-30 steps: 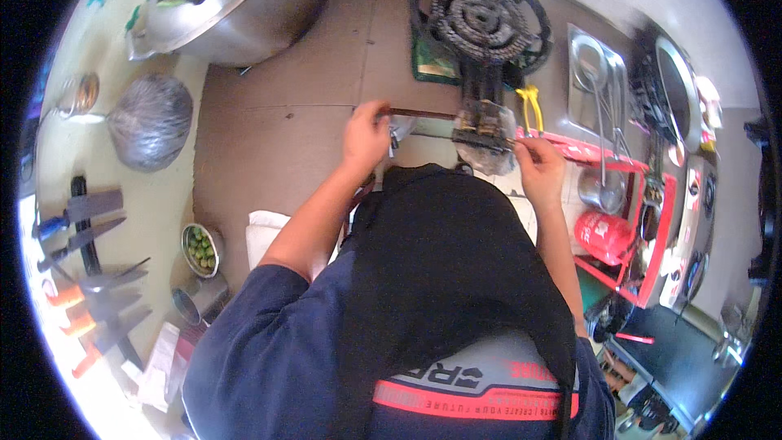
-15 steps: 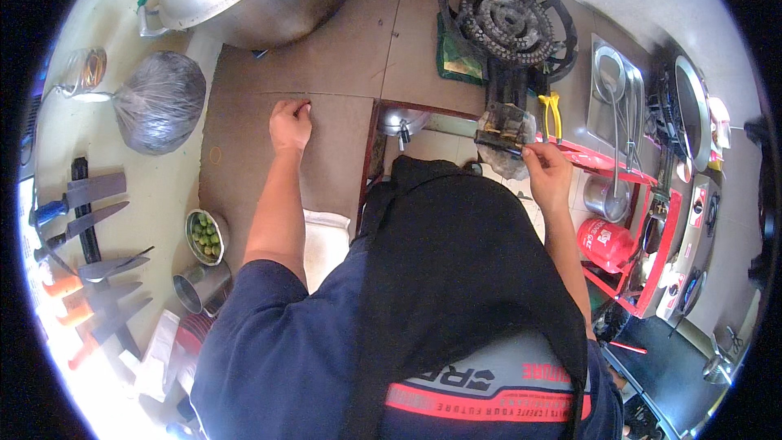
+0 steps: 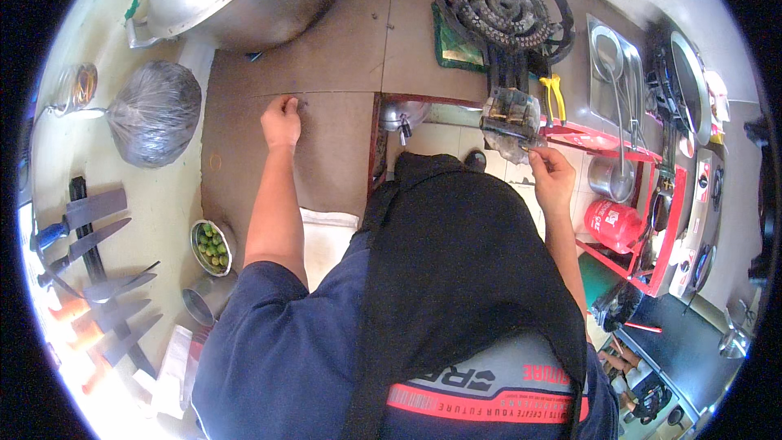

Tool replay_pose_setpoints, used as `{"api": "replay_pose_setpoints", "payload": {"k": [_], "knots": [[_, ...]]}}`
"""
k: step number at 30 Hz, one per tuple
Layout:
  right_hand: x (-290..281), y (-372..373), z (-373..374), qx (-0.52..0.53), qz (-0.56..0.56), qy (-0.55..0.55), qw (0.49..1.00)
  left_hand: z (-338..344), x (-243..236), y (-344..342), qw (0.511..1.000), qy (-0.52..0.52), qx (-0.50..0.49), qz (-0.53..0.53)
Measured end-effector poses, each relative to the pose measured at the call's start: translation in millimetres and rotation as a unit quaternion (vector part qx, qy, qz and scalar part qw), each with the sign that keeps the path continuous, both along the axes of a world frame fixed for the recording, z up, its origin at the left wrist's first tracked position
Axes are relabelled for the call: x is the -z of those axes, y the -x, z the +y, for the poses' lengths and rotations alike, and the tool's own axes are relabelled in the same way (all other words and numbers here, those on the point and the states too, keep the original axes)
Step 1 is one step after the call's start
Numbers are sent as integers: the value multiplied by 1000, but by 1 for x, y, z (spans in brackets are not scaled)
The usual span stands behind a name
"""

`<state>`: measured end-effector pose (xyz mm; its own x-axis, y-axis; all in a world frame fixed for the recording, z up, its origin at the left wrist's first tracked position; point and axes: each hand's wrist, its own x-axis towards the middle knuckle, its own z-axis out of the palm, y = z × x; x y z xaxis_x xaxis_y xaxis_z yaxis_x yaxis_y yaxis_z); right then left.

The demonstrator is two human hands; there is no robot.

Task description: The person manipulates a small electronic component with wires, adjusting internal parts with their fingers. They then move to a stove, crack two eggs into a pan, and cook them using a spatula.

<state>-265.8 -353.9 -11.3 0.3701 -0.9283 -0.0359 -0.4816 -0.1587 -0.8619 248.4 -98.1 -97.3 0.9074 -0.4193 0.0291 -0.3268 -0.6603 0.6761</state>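
Note:
My left hand (image 3: pixel 281 121) is closed above the brown tiled counter (image 3: pixel 338 126); what its fingers hold, if anything, is hidden. To the right, my right hand (image 3: pixel 552 174) has thumb and fingertips pinched on a small brass-coloured piece (image 3: pixel 528 149). This piece sits at the near end of a black ring burner (image 3: pixel 507 6), just below its valve block (image 3: pixel 511 116), which has greyish, crumpled material around it. Beside the block, yellow-handled pliers (image 3: pixel 554 98) lie at the counter's edge. Behind the burner's arm a green-edged flat item (image 3: pixel 458 53) is partly covered.
A large metal pot (image 3: pixel 269 8) stands far left. Several knives (image 3: pixel 98 208) hang on the left wall above a bowl of green fruit (image 3: pixel 212 246). Right are a tray with a ladle (image 3: pixel 605 49), a red frame (image 3: pixel 669 253) and a red gas cylinder (image 3: pixel 612 226).
My right hand has shifted slightly right and down, its fingertips a little away from the valve block's dark bar. My left hand stays closed. The whole view has shifted slightly.

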Motion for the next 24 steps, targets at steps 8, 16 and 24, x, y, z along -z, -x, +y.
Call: {"api": "replay_pose_setpoints", "payload": {"k": [8,16,24], "knots": [[8,3,15,19,-10,-27,999,-2,0,-10,996,-62,34,-58],[-1,-2,12,7,-8,-12,1000,13,-13,0,999,21,-33,-33],[3,-14,7,-19,-5,-4,1000,19,-2,54,981,3,125,-147]]}}
